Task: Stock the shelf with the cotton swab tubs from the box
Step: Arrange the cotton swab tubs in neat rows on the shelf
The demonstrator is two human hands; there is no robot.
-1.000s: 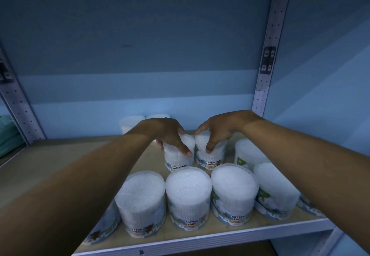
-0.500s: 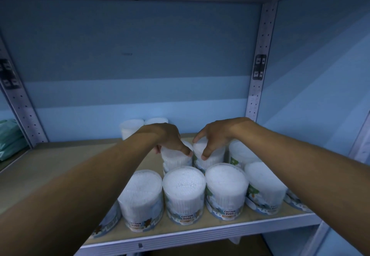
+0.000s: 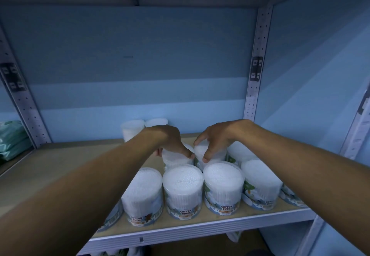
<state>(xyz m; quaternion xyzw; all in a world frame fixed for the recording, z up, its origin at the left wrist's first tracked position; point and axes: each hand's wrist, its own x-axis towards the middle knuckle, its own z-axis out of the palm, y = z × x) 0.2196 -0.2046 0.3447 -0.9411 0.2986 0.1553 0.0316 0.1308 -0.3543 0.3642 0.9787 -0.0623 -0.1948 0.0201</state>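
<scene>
Several clear round cotton swab tubs stand on the wooden shelf [image 3: 60, 167]. A front row runs along the shelf's front edge, one of them the middle tub [image 3: 183, 191]. In the second row my left hand [image 3: 170, 141] grips one tub [image 3: 172, 158] from above, fingers curled over its lid. Right beside it, my right hand [image 3: 214, 137] grips a second tub [image 3: 200, 152] the same way. The two held tubs stand side by side, almost touching. Two more tubs [image 3: 133, 129] stand at the back. The box is out of view.
Perforated metal uprights [image 3: 254, 87] frame the bay, with a blue back panel and a blue side wall on the right. Green packs [image 3: 12, 141] lie on the neighbouring shelf at left. The shelf's left half is bare wood.
Both hands stay on the same two second-row tubs, which have sunk behind the front row. The camera has pulled back and tilted slightly.
</scene>
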